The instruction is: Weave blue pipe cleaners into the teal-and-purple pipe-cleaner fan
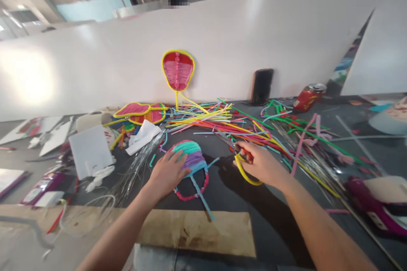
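My left hand (170,167) lies flat, fingers stretched out, on the left part of a round pipe-cleaner piece (194,157) on the dark table. The piece has turquoise, purple and blue rows across its upper part and a red and pink rim around an open lower part. A loose blue stem (202,199) runs from it toward me. To its right, my right hand (259,163) is closed around red-handled scissors (226,139), blades pointing away to the left. A bent yellow pipe cleaner (246,176) curves below that hand; whether the fingers grip it too is hidden.
Many coloured pipe cleaners (203,116) lie heaped behind the hands. A finished pink and red piece with yellow edging (178,71) stands against the white partition (127,59). Also around are a phone (262,87), a red can (310,97), silver wires (136,169) and purple-bodied tools (372,207).
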`<control>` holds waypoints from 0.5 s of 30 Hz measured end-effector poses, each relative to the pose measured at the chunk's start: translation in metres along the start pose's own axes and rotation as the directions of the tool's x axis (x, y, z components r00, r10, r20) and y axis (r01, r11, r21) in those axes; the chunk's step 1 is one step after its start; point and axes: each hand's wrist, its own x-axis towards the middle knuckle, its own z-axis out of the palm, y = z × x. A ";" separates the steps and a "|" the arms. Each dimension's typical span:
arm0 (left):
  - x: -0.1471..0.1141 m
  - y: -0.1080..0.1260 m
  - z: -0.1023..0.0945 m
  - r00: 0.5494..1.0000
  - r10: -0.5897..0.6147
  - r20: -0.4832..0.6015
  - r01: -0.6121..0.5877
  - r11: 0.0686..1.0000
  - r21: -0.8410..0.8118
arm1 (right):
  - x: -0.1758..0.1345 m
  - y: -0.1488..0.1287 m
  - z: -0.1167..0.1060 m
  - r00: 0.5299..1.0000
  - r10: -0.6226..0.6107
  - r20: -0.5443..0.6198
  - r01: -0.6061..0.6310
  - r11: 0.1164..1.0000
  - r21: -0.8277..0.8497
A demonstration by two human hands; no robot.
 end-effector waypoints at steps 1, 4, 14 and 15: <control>-0.004 0.004 -0.007 0.996 -0.089 0.025 0.087 0.995 0.048 | 0.000 0.000 -0.001 1.000 -0.008 0.013 0.008 0.999 -0.042; -0.005 0.012 -0.025 0.987 -0.151 0.055 0.143 0.981 0.132 | -0.003 0.000 -0.005 0.997 -0.034 0.072 0.046 0.982 -0.182; 0.056 0.011 -0.020 0.927 0.302 0.222 -0.262 0.946 -0.190 | -0.015 -0.007 -0.010 0.957 0.016 0.290 0.104 0.912 -0.396; 0.059 0.009 -0.020 0.916 0.316 0.248 -0.269 0.941 -0.206 | -0.015 -0.007 -0.010 0.957 0.021 0.291 0.103 0.909 -0.403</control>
